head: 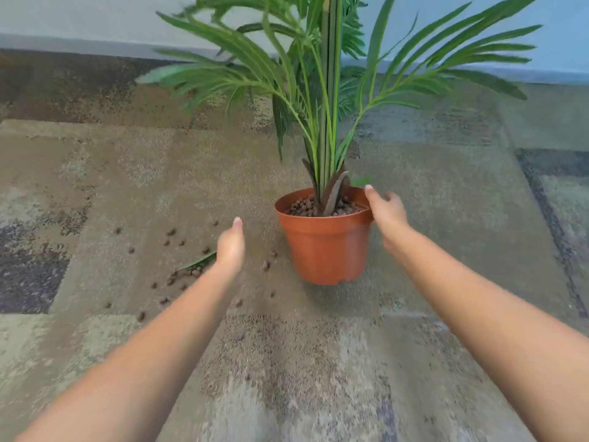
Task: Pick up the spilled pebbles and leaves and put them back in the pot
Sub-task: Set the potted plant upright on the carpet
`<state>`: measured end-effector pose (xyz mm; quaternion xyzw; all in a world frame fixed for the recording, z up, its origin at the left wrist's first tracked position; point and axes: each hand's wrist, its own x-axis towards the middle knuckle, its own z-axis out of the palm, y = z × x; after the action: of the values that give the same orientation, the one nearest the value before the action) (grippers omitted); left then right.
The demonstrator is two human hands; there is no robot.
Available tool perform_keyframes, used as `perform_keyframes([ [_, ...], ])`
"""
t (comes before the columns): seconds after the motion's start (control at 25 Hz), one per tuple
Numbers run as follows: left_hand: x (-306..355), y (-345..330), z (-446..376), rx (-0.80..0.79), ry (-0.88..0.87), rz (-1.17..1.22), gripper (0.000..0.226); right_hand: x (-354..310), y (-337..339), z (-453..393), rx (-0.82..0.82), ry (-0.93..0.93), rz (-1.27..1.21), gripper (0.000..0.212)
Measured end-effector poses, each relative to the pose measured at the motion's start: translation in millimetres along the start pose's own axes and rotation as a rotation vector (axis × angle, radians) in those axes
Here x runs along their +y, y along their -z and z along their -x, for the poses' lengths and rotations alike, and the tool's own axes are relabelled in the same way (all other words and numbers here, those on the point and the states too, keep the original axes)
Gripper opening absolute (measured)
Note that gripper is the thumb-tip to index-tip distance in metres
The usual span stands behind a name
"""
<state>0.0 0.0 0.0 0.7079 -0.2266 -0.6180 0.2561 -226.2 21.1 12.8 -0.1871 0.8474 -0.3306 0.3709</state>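
Note:
A terracotta plastic pot (325, 247) stands upright on the carpet, holding a green palm-like plant (328, 90) and brown pebbles (302, 207) inside. Several spilled pebbles (172, 232) lie scattered on the carpet to the pot's left, with one fallen green leaf (196, 263) among them. My right hand (387, 212) rests against the pot's right rim, fingers apart. My left hand (230, 247) hovers flat and open above the spill, just left of the pot, holding nothing and partly covering the leaf's end.
Patchy brown and grey carpet (318, 362) covers the floor. A pale wall with a grey baseboard (95, 43) runs along the back. Plant fronds spread wide above the pot on both sides.

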Motion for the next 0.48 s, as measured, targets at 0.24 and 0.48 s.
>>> perform_keyframes([
  [0.24, 8, -66, -64, -0.302, 0.085, 0.118, 0.026, 4, -11, -75, -0.306, -0.107, 0.024, 0.007],
  [0.48, 32, -56, -93, -0.44, 0.109, -0.872, 0.041, -13, 3, -102, -0.495, -0.149, 0.693, 0.027],
])
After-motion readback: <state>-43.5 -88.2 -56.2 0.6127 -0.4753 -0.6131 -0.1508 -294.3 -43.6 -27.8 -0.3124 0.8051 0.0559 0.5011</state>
